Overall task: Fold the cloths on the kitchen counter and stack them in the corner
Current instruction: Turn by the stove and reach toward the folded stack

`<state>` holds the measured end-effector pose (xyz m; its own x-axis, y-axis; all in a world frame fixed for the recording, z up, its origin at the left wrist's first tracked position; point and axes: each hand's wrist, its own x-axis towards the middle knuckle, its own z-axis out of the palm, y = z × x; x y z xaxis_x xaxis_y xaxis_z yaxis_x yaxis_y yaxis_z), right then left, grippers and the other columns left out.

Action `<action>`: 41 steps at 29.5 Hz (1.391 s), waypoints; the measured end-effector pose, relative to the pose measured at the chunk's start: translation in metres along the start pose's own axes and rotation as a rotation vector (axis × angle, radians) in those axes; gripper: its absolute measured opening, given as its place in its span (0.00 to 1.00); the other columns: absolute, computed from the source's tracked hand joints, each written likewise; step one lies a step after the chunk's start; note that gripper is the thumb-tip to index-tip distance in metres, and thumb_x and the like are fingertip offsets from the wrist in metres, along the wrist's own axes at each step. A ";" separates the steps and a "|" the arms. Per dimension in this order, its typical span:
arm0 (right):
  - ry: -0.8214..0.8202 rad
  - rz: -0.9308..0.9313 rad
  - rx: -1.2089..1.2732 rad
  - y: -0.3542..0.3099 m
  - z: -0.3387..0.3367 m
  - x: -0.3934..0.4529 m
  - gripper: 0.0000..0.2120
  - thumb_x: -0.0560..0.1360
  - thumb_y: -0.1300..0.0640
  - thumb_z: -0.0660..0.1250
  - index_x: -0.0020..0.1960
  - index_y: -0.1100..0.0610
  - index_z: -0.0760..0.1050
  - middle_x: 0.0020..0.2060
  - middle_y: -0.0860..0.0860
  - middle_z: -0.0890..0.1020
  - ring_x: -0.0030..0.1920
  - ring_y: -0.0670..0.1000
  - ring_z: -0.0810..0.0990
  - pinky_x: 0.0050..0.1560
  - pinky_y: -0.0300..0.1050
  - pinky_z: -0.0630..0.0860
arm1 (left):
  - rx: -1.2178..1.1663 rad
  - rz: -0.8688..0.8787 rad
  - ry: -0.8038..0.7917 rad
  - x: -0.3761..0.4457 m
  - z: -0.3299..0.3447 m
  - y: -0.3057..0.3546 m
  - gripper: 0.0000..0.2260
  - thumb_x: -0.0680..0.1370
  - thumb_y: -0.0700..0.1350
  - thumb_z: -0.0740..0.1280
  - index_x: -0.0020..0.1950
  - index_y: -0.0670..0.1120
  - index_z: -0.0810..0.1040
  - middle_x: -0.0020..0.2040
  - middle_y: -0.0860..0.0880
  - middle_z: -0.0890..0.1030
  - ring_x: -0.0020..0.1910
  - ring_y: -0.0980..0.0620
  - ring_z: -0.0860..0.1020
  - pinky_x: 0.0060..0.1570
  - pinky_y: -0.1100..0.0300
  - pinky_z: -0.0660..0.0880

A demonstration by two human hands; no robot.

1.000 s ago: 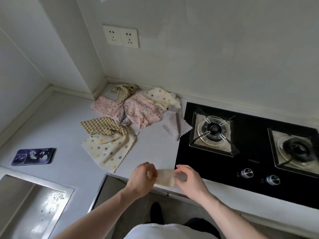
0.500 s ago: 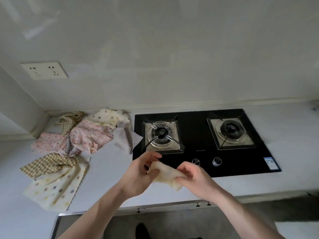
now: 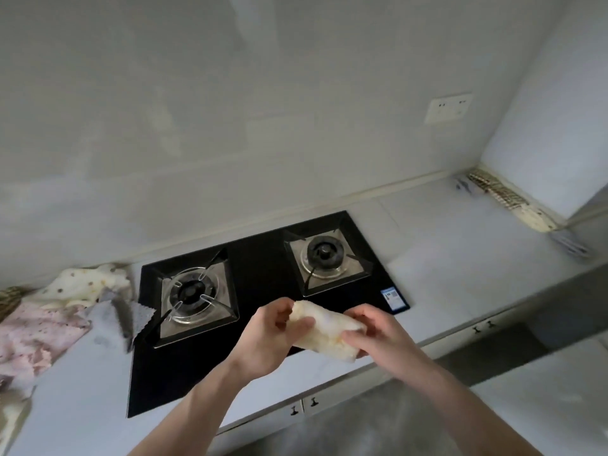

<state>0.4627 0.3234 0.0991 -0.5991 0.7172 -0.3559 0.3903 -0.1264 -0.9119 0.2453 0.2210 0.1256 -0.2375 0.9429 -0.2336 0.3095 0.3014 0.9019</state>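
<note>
Now both hands grip folded cloth (image 3: 324,334) | view swung right since earlier | corner stack (image 3: 506,200) visible

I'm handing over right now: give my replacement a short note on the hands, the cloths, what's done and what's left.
Left hand and right hand both grip one folded cream cloth, held in the air over the front edge of the gas hob.
Done: several folded cloths lie along the wall in the far right corner.
Left: carry this cloth to that corner, then fold the unfolded pile on the counter left of the hob.
</note>
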 end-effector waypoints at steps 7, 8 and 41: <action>0.107 0.089 -0.050 0.023 -0.082 0.009 0.18 0.77 0.49 0.73 0.64 0.51 0.77 0.53 0.49 0.84 0.49 0.49 0.86 0.47 0.44 0.84 | 0.046 0.040 -0.107 0.072 0.057 0.047 0.04 0.81 0.51 0.71 0.52 0.53 0.81 0.47 0.52 0.85 0.46 0.53 0.84 0.48 0.53 0.84; 0.139 0.093 -0.061 0.026 -0.092 0.012 0.17 0.77 0.49 0.72 0.64 0.51 0.76 0.52 0.49 0.84 0.48 0.49 0.86 0.46 0.42 0.84 | 0.064 0.030 -0.132 0.084 0.062 0.051 0.03 0.81 0.52 0.70 0.52 0.54 0.80 0.48 0.51 0.85 0.48 0.52 0.84 0.48 0.52 0.84; 0.268 0.240 0.034 0.069 -0.417 0.166 0.05 0.76 0.59 0.70 0.51 0.56 0.82 0.36 0.51 0.86 0.36 0.48 0.84 0.37 0.41 0.76 | 0.046 -0.166 0.019 0.372 0.266 0.141 0.08 0.80 0.55 0.69 0.53 0.52 0.80 0.46 0.52 0.86 0.42 0.56 0.85 0.47 0.49 0.83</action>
<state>0.6815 0.7199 0.0621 -0.2866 0.8182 -0.4985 0.4715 -0.3325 -0.8168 0.4454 0.6516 0.0694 -0.3057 0.8770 -0.3707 0.3061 0.4592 0.8339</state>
